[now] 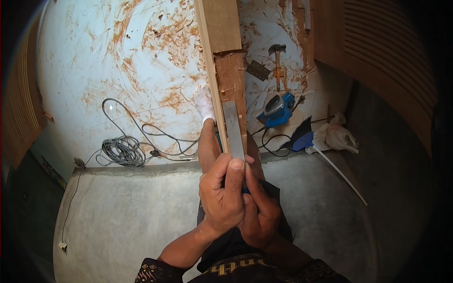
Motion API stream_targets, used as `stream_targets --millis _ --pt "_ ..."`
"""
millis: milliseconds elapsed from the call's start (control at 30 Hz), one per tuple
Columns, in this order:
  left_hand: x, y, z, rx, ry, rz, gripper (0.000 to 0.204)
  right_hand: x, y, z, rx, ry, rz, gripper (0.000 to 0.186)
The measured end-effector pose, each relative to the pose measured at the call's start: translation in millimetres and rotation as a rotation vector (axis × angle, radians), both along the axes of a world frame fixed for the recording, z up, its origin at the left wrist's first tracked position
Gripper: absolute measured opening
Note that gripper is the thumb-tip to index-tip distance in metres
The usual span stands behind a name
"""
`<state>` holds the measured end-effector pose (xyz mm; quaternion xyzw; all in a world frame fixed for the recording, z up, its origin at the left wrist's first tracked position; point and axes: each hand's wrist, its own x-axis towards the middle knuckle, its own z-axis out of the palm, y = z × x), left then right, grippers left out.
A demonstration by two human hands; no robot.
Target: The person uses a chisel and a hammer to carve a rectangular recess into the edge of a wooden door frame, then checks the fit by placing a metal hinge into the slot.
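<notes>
My left hand (222,193) is closed around the lower part of a flat steel chisel (232,127), its thumb pressed along the blade. Below and to the right, my right hand (261,217) wraps the handle end, of which only a bit of blue shows. The blade points away from me and lies over a rough, chipped recess (231,70) in the edge of a long wooden door or board (225,26). From here I cannot tell whether its tip touches the wood. The board runs away from me between my legs.
On the shaving-strewn white floor sheet (75,70), to the right, lie a claw hammer (277,63), a dark hinge (257,70), a blue electric planer (278,111), a blue broom (302,140) and a plastic bag (342,135). Coiled cable (123,152) lies left. Grooved wooden panels (377,33) stand at both sides.
</notes>
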<state>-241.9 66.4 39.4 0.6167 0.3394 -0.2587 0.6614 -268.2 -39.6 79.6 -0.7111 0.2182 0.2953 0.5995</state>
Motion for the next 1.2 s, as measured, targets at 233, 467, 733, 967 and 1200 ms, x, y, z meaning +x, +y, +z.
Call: stream_targets --millis 233,467,733,967,1200 --pt "-2 -2 -1 0.026 -0.028 0.012 0.034 -1 0 -4 0.037 -0.003 0.022 0.047" --pt "10 3 -5 0.099 -0.054 -0.042 0.033 11 3 -8 0.001 -0.084 0.047 0.046" --pt "6 -1 4 0.035 -0.007 0.01 0.035 2 1 0 0.041 0.053 0.006 0.047" --pt "13 -2 3 0.036 -0.002 0.048 0.035 7 3 -6 0.038 -0.039 0.022 0.047" --pt "5 4 -7 0.091 -0.072 -0.047 0.035 6 4 -12 0.1 -0.098 -0.015 0.047"
